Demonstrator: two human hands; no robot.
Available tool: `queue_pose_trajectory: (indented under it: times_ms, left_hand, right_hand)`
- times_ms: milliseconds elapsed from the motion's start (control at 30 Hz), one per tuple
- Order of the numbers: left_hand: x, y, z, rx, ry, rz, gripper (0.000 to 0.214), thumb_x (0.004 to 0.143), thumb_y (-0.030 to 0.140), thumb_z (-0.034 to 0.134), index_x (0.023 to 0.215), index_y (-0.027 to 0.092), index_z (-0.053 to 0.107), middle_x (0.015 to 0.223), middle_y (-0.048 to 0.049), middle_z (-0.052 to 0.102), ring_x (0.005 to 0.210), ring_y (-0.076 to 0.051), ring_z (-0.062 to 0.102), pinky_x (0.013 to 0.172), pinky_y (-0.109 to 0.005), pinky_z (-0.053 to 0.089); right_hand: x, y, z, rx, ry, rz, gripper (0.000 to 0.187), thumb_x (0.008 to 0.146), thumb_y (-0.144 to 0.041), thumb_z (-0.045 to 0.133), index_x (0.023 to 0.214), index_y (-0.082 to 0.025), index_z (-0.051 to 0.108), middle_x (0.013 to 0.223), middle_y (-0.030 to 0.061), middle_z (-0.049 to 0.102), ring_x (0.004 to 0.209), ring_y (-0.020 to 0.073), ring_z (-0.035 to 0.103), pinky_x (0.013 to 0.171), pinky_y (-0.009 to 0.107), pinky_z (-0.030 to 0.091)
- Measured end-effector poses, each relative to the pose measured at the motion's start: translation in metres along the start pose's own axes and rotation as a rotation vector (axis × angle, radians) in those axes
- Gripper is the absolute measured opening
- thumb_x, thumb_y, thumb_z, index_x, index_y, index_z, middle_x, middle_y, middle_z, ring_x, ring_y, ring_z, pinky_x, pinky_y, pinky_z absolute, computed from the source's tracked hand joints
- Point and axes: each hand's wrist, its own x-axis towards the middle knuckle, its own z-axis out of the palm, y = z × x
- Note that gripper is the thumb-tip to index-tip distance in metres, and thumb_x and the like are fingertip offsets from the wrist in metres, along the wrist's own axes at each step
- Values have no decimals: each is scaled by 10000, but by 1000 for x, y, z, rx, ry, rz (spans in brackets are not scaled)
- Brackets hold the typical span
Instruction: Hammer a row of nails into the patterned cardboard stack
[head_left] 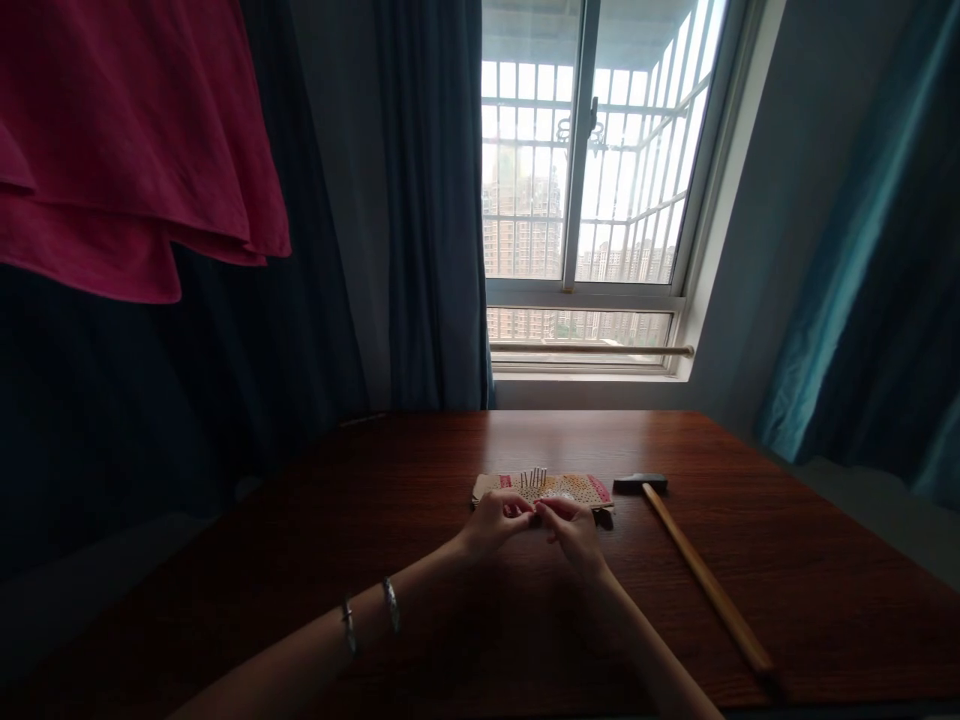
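Observation:
My left hand [491,522] and my right hand [576,532] meet at the fingertips just in front of a flat piece [596,488] with a pink, tan and spotted pattern. Both hands are closed in a pinch; whatever lies between the fingers is too small to make out. Several thin nails [534,478] stand upright in the patterned piece, behind my fingers. A small dark object [604,518] shows at its near right edge, and I cannot tell what it is. To the right lies a hammer [701,570] with a dark head and a long wooden handle.
The reddish-brown wooden table [420,450] reaches to a barred window [577,200] at the back. Blue curtains [435,200] hang beside it and at the right. At the upper left a pink cloth [135,140] hangs down. Two bracelets [390,603] circle my left forearm.

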Motion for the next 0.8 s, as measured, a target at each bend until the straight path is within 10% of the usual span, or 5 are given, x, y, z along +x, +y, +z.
queue_pose_trajectory:
  times_ms: [333,800]
  left_hand:
    - [53,-60,-7,155,68,-2,551,588,423,716,1048,158,568,955,-70,576,883,-212,527,778,-314,417]
    - [87,-66,24,136,-23,42,204,662,282,613,783,127,672,779,-44,633,736,-165,539,681,-251,393]
  right_hand:
    - [89,29,-38,-329,148,-111,441,690,-492,563,876,-117,704,786,104,705,709,220,639,566,312,513]
    - [93,43,-31,-561,74,-217,278,773,-326,501,880,-178,710,869,83,707,814,214,634,755,323,474]
